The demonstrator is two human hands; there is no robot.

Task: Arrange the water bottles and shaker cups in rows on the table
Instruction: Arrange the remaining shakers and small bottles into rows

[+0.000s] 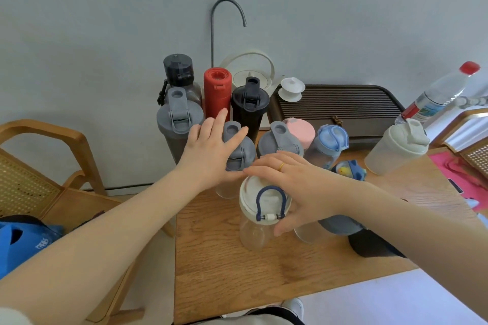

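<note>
My right hand grips the white lid of a clear bottle with a blue loop handle near the middle of the wooden table. My left hand rests flat, fingers spread, on a grey-lidded clear shaker just behind it. In the back row stand a grey shaker, a dark bottle, a red bottle and a black shaker. To the right are another grey-lidded shaker, a pink-lidded cup, a blue-lidded bottle and a white shaker.
A dark slatted tea tray with a white lidded cup sits at the back right, beside a white kettle under a curved tap. A red-capped plastic bottle leans at far right. Wooden chairs flank the table.
</note>
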